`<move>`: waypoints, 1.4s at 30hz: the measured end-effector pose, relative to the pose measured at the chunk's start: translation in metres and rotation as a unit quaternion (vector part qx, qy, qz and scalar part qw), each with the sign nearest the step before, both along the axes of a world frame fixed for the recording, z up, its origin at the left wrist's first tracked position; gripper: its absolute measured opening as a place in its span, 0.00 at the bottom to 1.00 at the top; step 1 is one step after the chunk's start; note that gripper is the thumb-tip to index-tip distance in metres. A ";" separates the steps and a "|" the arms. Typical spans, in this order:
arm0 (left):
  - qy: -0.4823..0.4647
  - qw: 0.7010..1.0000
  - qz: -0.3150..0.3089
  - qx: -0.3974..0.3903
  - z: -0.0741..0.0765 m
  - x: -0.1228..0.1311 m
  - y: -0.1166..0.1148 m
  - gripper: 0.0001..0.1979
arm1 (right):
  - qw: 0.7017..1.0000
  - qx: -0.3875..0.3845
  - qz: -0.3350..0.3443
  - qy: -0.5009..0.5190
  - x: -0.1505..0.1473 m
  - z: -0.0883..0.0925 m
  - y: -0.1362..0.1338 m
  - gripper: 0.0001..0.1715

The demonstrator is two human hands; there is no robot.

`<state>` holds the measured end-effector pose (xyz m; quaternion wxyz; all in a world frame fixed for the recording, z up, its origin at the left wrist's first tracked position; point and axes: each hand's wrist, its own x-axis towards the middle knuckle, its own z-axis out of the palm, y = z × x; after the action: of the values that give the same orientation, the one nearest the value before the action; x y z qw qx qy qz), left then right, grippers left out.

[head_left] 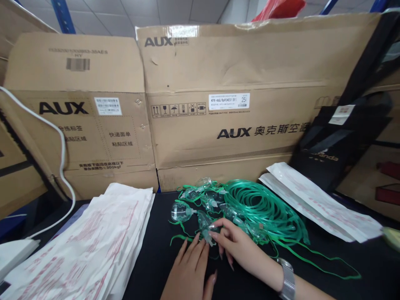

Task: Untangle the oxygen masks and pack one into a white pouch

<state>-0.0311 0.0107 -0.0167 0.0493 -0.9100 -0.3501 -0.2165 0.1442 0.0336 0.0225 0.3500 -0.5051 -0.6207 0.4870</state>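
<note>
My left hand (pixel 191 268) lies low with its fingers stretched out. Its fingertips are at the near edge of a clear green-tinted oxygen mask (pixel 204 221). From the right, my right hand (pixel 233 239) pinches this mask between thumb and index finger, close to its pale connector. Behind the hands lie several more clear masks (pixel 182 211), tangled with thin green elastic straps (pixel 325 252). Coiled green tubing (pixel 262 204) is heaped to the right of them. Parts of the held mask are hidden by my fingers.
Printed white paper pouches (pixel 103 233) are stacked at left, and more white pouches (pixel 312 200) lie at right. Large cardboard boxes (pixel 250 75) wall off the back of the black table (pixel 146 258). A white cable (pixel 64 154) hangs at left; a black bag (pixel 331 154) stands at right.
</note>
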 end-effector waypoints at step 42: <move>-0.718 0.427 0.057 -0.546 0.032 0.002 0.002 0.27 | 0.956 0.272 -0.105 0.011 0.007 0.016 -0.010 0.07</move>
<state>-0.0295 0.0124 0.0153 -0.7152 -0.2404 -0.3552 -0.5519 0.1508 0.0235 0.0386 0.5303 -0.4479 -0.6691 0.2655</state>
